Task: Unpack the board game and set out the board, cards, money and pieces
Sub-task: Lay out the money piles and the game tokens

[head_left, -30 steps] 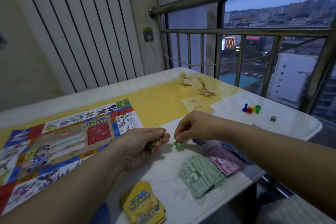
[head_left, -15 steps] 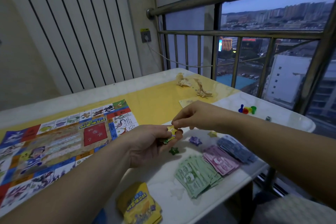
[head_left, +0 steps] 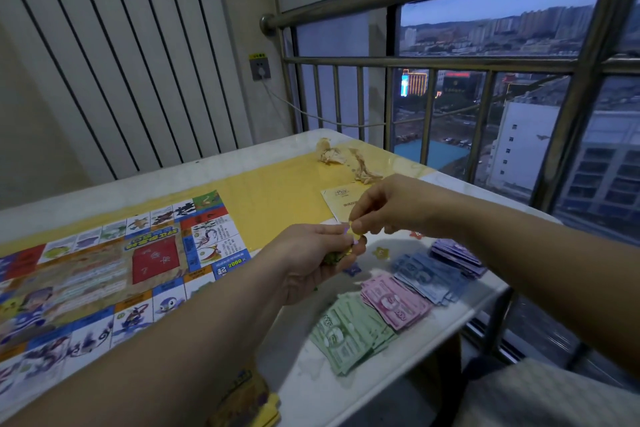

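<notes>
**Sorting small pieces over the money stacks**

My left grip (head_left: pixel 311 262) is curled round a clutch of small pieces (head_left: pixel 335 256), greenish and yellow, held just above the surface (head_left: pixel 304 374) at the right edge of the board (head_left: pixel 104 270). My right grip (head_left: pixel 391 204) has thumb and forefinger pinched on one yellow piece (head_left: pixel 355 229), right at the fingertips of the left, so the two nearly touch. I cannot tell the shape of what I hold; it is blurred.

The board lies flat and open on the left, reaching from the near edge to the yellow cloth (head_left: pixel 277 191) under its far side. Right of my hands the money lies in four fanned stacks in a row running from near to far right: green notes (head_left: pixel 349 333) nearest, then pink notes (head_left: pixel 394 302), blue notes (head_left: pixel 429 276) and purple notes (head_left: pixel 457 255), each overlapping or just beside the next. Between my hands and the notes, loose star-shaped tokens lie on the surface: a yellow star (head_left: pixel 381 252), a blue star (head_left: pixel 353 269) near the pink notes, and a red star (head_left: pixel 415 235) partly hidden under my right wrist.

A deck of yellow cards (head_left: pixel 249 399) sits at the near edge, under my left forearm. A yellow leaflet (head_left: pixel 341 199) lies flat beyond my right hand, and crumpled wrapping (head_left: pixel 332 154) lies at the far end, near the railing (head_left: pixel 429 62).
</notes>
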Demonstrator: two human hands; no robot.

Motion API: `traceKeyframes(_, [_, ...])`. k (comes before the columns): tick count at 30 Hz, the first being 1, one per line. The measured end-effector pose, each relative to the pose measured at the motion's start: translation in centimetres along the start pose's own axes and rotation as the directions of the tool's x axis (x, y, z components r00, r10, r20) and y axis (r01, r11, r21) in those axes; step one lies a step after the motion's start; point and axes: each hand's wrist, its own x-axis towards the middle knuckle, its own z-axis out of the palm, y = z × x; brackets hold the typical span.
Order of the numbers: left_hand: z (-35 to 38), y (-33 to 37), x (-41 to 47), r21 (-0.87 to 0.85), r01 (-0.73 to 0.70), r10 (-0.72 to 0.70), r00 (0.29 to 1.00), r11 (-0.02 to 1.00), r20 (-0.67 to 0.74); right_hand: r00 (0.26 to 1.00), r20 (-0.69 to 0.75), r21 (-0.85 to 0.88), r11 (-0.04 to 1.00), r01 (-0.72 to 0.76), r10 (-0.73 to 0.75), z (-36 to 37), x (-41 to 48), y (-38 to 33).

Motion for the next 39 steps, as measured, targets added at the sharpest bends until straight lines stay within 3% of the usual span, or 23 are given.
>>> traceKeyframes(2, [-0.4,-0.1,0.1,-0.051,0.010,-0.012,0.999,0.999,-0.030,0.998,-0.020,0.020,0.998,-0.063,0.064,-0.7,-0.1,0.9])
traceKeyframes(4, [-0.9,-0.2,0.1,-0.110,0.019,-0.027,0.997,0.994,-0.067,0.994,-0.030,-0.065,0.992,-0.106,0.104,-0.9,0.0,1.8])
traceKeyframes(8, [-1.7,-0.1,0.2,-0.231,0.063,-0.085,0.992,0.971,-0.088,0.994,-0.008,-0.239,0.965,-0.105,0.106,0.2,0.5,2.9])
traceKeyframes(10, [-1.8,0.1,0.1,-0.260,0.090,-0.112,0.991,0.961,-0.070,0.995,-0.080,-0.311,0.947,-0.084,0.062,0.5,0.7,3.0])
traceKeyframes(12, [-1.8,0.2,0.0,-0.273,0.111,-0.127,0.991,0.956,-0.042,0.987,-0.158,-0.255,0.966,-0.044,0.003,0.5,0.6,2.3])
traceKeyframes(15, [-1.6,0.1,-0.2,-0.251,0.113,-0.115,0.993,0.961,0.007,0.998,-0.055,-0.083,0.997,0.003,-0.007,0.9,0.3,0.7])
traceKeyframes(17, [-1.5,-0.1,-0.1,-0.199,0.088,-0.085,0.996,0.976,0.024,1.000,0.021,-0.068,0.998,0.014,-0.013,1.5,0.2,0.0])
traceKeyframes(25, [-2.7,-0.4,-0.6,0.078,-0.029,0.033,0.998,0.996,-0.045,0.998,-0.009,0.097,0.994,0.058,-0.058,3.1,1.0,-0.5])
traceKeyframes(28, [-3.7,-0.3,-0.9,0.005,-0.027,0.027,0.997,1.000,-0.073,0.999,-0.025,0.053,0.998,0.032,-0.031,2.6,1.0,-0.4])
traceKeyframes(31, [-4.4,-0.3,-1.2,-0.072,-0.019,0.014,0.997,0.997,-0.074,0.998,0.054,-0.048,0.998,-0.027,0.030,3.1,0.8,0.0])
traceKeyframes(33, [-4.6,-0.5,-1.3,-0.085,-0.010,0.003,0.997,0.996,-0.074,1.000,0.006,-0.121,0.993,0.005,-0.004,3.6,0.9,0.2])
traceKeyframes(36, [-4.3,-0.7,-1.3,-0.105,-0.010,0.003,0.998,0.994,-0.068,0.995,-0.088,-0.043,0.999,0.032,-0.036,3.7,0.9,-0.5])
traceKeyframes(39, [-3.8,-0.7,-1.2,-0.093,-0.010,0.006,0.999,0.996,-0.046,0.999,0.040,-0.004,1.000,0.025,-0.025,3.8,0.7,-1.2])
